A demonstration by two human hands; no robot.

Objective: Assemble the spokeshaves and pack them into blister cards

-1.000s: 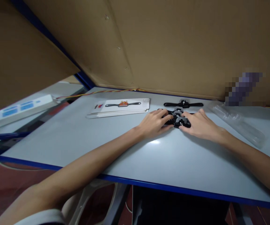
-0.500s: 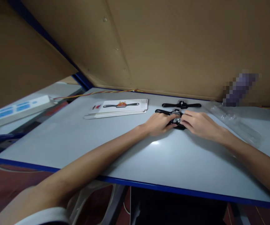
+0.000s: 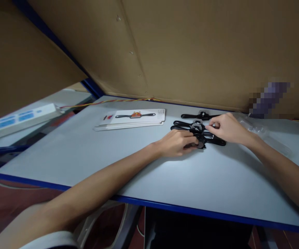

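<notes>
Fingers of both hands, left hand [image 3: 176,142] and right hand [image 3: 228,128], curl closed around stacked black spokeshaves [image 3: 198,133] near the worktop's [image 3: 139,162] far edge.

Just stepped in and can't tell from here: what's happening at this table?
A person sits at a pale table working on a small pile of black spokeshaves. The left hand grips the nearest tool at its middle, and the right hand pinches another in the pile. One more spokeshave lies apart behind them. A stack of printed packaging cards sits to the left, and clear plastic blister shells lie to the right.
</notes>
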